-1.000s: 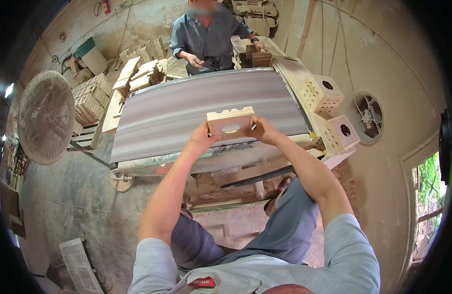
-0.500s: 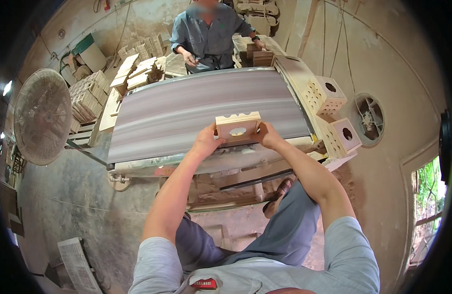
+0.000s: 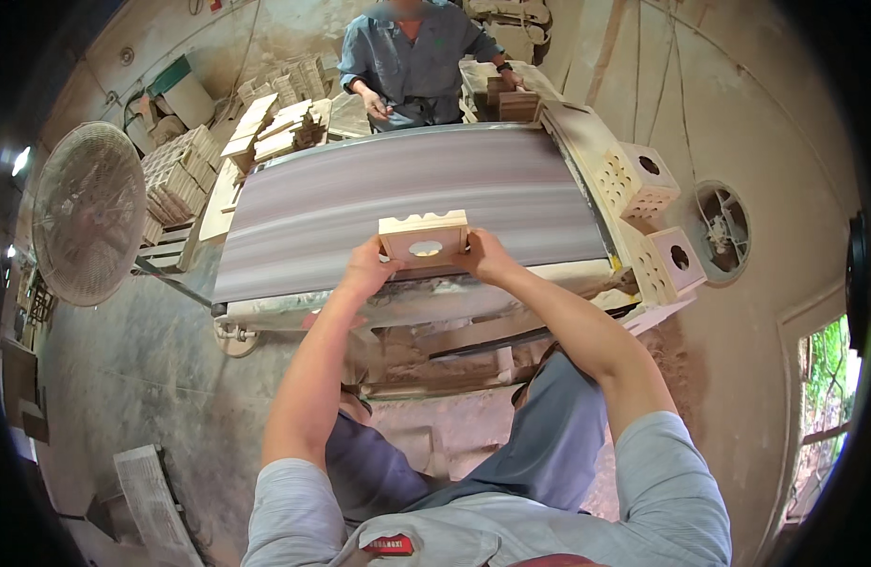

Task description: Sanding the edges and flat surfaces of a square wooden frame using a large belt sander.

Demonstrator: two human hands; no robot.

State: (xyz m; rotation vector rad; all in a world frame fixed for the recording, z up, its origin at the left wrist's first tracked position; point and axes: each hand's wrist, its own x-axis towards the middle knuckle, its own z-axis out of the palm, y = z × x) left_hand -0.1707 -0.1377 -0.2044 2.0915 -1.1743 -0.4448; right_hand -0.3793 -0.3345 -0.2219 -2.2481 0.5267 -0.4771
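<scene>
Between my hands is a small wooden box (image 3: 397, 249) with a round hole in the side facing me and scalloped notches along its top edge. My left hand (image 3: 369, 270) grips its left end, and my right hand (image 3: 486, 255) grips its right end. The box is over the near part of a wide, streaked sanding belt (image 3: 397, 180); whether its underside touches the belt is hidden from me.
Across the belt stands a co-worker (image 3: 416, 66), one hand by stacked wooden pieces (image 3: 513, 104). Two similar boxes (image 3: 678, 257) sit along the machine's right side. At left are a large fan (image 3: 90, 213) and stacked wood (image 3: 185, 175).
My hands have moved left along the near part of the belt, carrying the wooden box with them. My grip stays at both ends.
</scene>
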